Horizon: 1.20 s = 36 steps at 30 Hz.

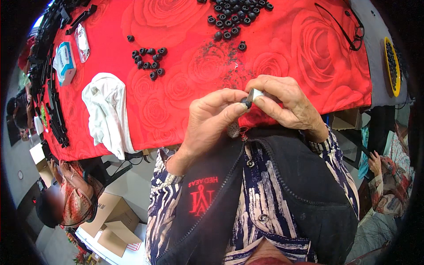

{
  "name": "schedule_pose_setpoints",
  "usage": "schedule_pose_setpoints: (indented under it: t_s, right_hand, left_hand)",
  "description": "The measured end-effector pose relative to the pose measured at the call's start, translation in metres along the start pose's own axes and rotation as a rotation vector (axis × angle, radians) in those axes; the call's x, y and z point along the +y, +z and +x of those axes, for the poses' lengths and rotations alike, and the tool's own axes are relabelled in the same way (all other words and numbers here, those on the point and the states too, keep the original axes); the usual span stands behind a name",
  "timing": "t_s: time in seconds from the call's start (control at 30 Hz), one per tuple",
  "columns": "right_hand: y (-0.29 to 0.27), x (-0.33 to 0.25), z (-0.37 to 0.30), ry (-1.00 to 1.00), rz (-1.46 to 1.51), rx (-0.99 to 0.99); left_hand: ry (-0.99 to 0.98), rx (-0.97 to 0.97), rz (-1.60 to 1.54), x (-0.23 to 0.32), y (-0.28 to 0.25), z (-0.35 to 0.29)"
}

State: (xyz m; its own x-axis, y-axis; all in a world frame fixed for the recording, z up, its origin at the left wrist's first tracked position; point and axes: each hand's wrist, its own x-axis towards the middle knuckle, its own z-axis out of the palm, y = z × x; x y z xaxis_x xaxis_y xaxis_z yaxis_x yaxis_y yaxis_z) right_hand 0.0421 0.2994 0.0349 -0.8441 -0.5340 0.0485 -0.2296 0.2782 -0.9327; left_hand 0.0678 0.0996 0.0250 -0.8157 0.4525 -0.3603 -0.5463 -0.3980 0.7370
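Close to the table's near edge, my left hand (210,115) pinches a small round black part (246,103) between thumb and fingertips. My right hand (287,99) grips a small blade (251,94) with a white wrapped end, its metal edge against the black part. Both hands are closed and almost touch each other. Beyond them a pile of similar round black parts (227,22) with hollow centres lies on the red rose-patterned tablecloth (176,26). A smaller group of these parts (147,65) sits to the left. Black crumbs (229,66) are scattered between the pile and my hands.
On the left lie a white cloth (106,110), a blue-and-white box (65,64), a clear packet (82,42) and long black strips (55,104). Eyeglasses (355,39) and a yellow tray (396,84) are at right. People sit at lower left (77,190) and right (388,181).
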Motion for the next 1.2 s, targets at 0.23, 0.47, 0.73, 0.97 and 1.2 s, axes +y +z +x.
schedule_pose_setpoints:
  t_s: [0.23, 0.47, 0.73, 0.97, 1.2]
  right_hand:
    - [-0.001, 0.009, 0.006, -0.079, 0.022, -0.049]
    - [-0.007, 0.017, 0.014, -0.077, 0.086, -0.178]
    - [-0.01, 0.023, 0.009, -0.118, 0.171, -0.15]
    - [0.0, 0.016, 0.01, -0.153, 0.077, 0.121]
    - [0.02, 0.016, 0.015, -0.472, -0.168, 0.279]
  left_hand:
    - [-0.048, 0.008, -0.032, -0.003, -0.006, 0.001]
    - [-0.068, 0.025, -0.138, -0.011, -0.009, 0.003]
    - [0.047, 0.129, -0.166, -0.005, -0.009, 0.013]
    - [-0.005, 0.085, -0.101, -0.003, -0.01, 0.012]
    - [-0.037, -0.026, -0.323, -0.007, -0.011, 0.012]
